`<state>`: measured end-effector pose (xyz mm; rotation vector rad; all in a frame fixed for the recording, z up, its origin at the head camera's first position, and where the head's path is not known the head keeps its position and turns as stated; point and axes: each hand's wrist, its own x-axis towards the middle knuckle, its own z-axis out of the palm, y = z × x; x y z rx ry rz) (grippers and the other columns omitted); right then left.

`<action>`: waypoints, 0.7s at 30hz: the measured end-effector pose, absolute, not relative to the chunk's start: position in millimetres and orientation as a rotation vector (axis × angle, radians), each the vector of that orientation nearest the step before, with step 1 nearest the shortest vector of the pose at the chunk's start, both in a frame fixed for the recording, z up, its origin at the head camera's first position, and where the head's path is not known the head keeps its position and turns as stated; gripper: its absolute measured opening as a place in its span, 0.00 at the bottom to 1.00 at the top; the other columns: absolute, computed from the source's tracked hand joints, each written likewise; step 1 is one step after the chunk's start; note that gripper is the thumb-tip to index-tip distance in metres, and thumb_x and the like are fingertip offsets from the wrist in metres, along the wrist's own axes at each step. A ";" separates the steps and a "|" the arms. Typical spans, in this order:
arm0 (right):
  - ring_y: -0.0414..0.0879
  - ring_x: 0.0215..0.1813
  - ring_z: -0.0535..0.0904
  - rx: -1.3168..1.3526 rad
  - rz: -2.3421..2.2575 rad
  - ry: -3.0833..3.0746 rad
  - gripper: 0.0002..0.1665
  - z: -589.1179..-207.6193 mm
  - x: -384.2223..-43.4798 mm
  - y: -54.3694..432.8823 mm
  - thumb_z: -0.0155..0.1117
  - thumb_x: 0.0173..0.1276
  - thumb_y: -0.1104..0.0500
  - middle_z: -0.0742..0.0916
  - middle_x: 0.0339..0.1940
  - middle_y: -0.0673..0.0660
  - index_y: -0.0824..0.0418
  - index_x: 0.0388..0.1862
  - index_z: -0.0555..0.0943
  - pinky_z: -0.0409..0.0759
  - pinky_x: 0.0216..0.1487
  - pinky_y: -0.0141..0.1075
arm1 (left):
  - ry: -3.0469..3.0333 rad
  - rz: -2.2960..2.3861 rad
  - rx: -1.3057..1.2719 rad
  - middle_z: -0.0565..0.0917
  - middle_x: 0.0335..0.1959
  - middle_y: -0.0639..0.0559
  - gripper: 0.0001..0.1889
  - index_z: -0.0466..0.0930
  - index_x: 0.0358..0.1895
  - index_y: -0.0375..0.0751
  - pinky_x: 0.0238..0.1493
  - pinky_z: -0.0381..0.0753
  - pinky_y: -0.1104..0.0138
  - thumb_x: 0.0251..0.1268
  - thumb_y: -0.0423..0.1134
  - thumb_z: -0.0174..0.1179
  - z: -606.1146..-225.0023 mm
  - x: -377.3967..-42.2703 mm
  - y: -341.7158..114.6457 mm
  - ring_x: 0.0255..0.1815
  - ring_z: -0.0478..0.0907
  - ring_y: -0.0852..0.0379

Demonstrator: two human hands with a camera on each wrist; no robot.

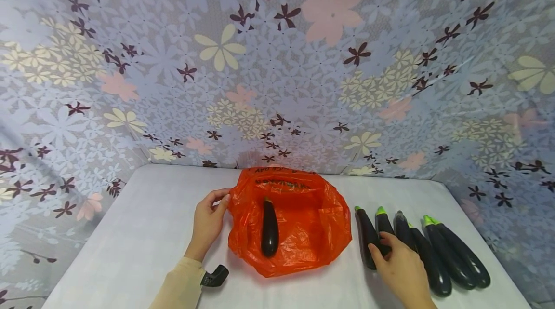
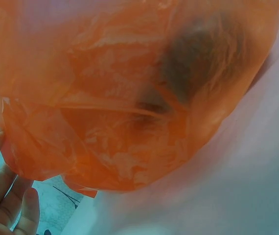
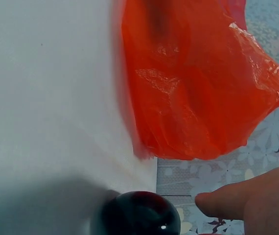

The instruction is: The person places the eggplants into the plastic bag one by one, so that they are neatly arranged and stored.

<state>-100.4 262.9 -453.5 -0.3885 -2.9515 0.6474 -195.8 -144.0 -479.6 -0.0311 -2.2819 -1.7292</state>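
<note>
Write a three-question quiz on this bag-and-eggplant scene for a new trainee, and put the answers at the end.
1. Multiple choice: how many eggplants can be seen inside the red plastic bag?
A) none
B) one
C) three

2. True or false: the left hand touches the side of the red plastic bag.

3. Short answer: in the head view, what is the right hand over?

Key:
1: B
2: True
3: The loose eggplants to the right of the bag
</note>
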 end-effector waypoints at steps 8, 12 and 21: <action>0.63 0.40 0.83 -0.377 0.498 -3.005 0.35 -452.6 -103.5 255.2 0.74 0.61 0.49 0.86 0.47 0.70 0.72 0.58 0.78 0.81 0.40 0.61 | -2.277 -1.732 -0.031 0.85 0.50 0.43 0.13 0.83 0.54 0.38 0.48 0.83 0.71 0.75 0.40 0.59 -480.7 -196.1 -143.8 0.45 0.85 0.48; 0.69 0.46 0.82 -0.362 0.409 -3.033 0.37 -453.9 -103.9 252.1 0.76 0.59 0.48 0.84 0.50 0.73 0.72 0.58 0.78 0.80 0.43 0.63 | -2.274 -1.737 -0.039 0.84 0.51 0.42 0.13 0.83 0.54 0.37 0.49 0.82 0.71 0.75 0.40 0.58 -479.4 -195.4 -144.0 0.45 0.84 0.47; 0.68 0.48 0.80 -0.436 0.331 -3.106 0.40 -456.3 -106.6 244.6 0.77 0.58 0.44 0.81 0.53 0.75 0.70 0.60 0.78 0.79 0.48 0.64 | -2.262 -1.742 -0.042 0.85 0.50 0.42 0.12 0.83 0.53 0.37 0.47 0.81 0.75 0.74 0.39 0.59 -481.4 -196.5 -144.7 0.43 0.85 0.49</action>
